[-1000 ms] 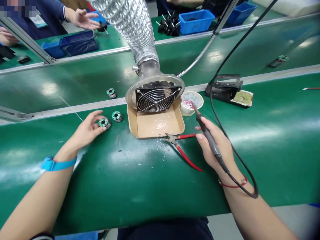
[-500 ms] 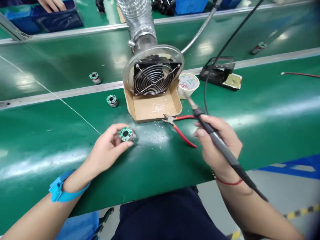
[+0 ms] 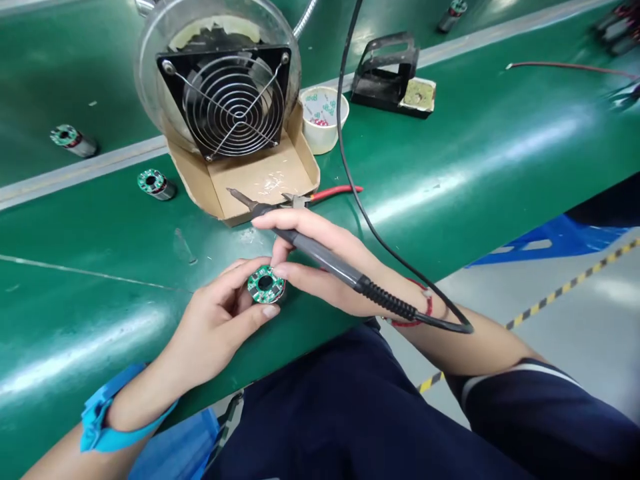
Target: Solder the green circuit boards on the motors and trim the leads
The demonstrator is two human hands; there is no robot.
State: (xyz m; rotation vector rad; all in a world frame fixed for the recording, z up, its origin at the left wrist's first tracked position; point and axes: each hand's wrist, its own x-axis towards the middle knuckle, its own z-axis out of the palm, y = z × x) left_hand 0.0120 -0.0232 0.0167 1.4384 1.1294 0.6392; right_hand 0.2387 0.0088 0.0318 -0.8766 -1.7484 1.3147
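Between thumb and fingers, my left hand (image 3: pixel 215 320) holds a small motor (image 3: pixel 267 285) with a green ring-shaped circuit board on its top face. My right hand (image 3: pixel 330 260) is closed around a soldering iron (image 3: pixel 320 257), whose tip points up and left over the cardboard tray's front edge. My right thumb and a fingertip touch the motor's board edge. Just beyond my right hand lie red-handled cutting pliers (image 3: pixel 330 193), partly hidden by that hand. Another motor (image 3: pixel 156 183) with a green board stands on the table to the left.
A fan (image 3: pixel 235 107) in a clear hood stands behind the cardboard tray (image 3: pixel 250 170), which holds wire clippings. A white tub (image 3: pixel 323 133) and a soldering iron stand (image 3: pixel 390 80) with sponge are right of it. The iron's black cord (image 3: pixel 370 213) loops over my right forearm.
My right hand has moved left with the soldering iron and now touches the motor in my left hand. The view has shifted closer and to the right.
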